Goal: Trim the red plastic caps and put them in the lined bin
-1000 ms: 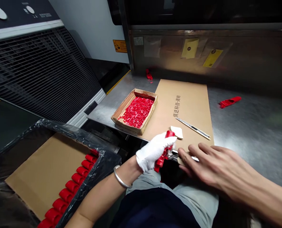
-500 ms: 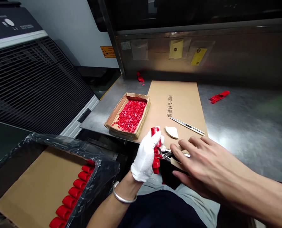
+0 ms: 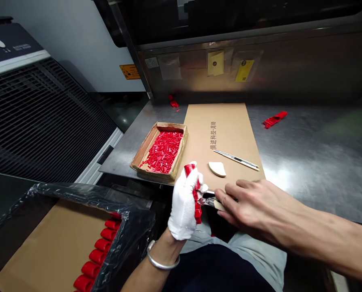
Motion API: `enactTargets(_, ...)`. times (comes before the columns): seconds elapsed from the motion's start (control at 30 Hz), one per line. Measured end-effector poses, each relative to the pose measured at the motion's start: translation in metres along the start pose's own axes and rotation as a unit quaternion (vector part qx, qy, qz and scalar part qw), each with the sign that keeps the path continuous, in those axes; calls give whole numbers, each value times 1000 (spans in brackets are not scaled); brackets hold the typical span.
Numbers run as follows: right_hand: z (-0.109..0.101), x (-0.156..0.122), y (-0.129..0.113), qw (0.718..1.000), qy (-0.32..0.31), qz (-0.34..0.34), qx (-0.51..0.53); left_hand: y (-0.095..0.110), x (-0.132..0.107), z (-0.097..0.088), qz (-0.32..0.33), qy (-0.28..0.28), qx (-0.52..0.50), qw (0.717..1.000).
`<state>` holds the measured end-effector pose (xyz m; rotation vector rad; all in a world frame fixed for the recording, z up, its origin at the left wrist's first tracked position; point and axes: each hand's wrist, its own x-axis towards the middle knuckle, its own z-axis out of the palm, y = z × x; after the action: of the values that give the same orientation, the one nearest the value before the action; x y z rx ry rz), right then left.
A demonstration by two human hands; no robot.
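My left hand (image 3: 183, 205), in a white glove, is closed around a red plastic part (image 3: 197, 211) held upright just off the table's front edge. My bare right hand (image 3: 248, 202) grips a pair of nippers (image 3: 219, 205) with pale handles. Their metal jaws touch the lower side of the red part; whether they are around a piece of it I cannot tell. On the cardboard sheet (image 3: 226, 121) beyond my hands lie a white curved piece (image 3: 217, 168) and a slim utility knife (image 3: 237, 159).
A shallow cardboard box (image 3: 181, 162) of small red scraps stands left of centre on the metal table (image 3: 317, 162). Two more red parts lie farther back, one at right (image 3: 275, 119), one at left (image 3: 173, 101). At lower left, a plastic-lined carton (image 3: 47, 243) holds a row of red parts.
The nippers' handles have been squeezed together, and my right fingers have curled round them. My left hand still holds the red part, turned slightly. The whole view has shifted a little.
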<state>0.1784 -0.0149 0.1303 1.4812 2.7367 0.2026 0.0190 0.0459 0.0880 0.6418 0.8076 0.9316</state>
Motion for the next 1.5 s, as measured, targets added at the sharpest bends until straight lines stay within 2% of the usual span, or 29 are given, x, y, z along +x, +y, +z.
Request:
enactTargets(0.1, -2, -1, 0, 1000, -11, 2, 27, 1, 2, -3, -8, -3, 11, 1000)
enactTargets(0.3, -14, 2, 0, 999, 12, 33, 7, 2, 3, -5, -15, -61, 22, 998)
enactTargets(0.4, -16, 6, 0, 999, 5, 40, 1, 1, 4, -3, -4, -49, 22, 999)
enactTargets(0.53, -12, 13, 1, 999, 20, 25, -13, 1, 7, -3, -22, -16, 4, 1000)
enactTargets(0.63, -8, 20, 5, 1000, -4, 0, -3, 2, 11, -8, -36, -28, -16, 999)
enactTargets(0.87, -4, 40, 15, 995, 17, -75, -63, 12, 24, -24, -152, -53, -100, 982)
enactTargets(1.03, -10, 54, 6, 987, 20, -89, -130, 23, 27, -32, -184, -61, -120, 974)
enactTargets(1.17, -9, 60, 3, 983, 34, -108, -146, 27, 28, -37, -180, -64, -120, 974)
enactTargets(1.37, -12, 62, 8, 994, -10, -81, -75, 26, 28, -41, -113, -90, -105, 984)
enactTargets(1.5, -12, 62, 8, 995, -4, -80, -60, 27, 25, -40, -100, -92, -88, 987)
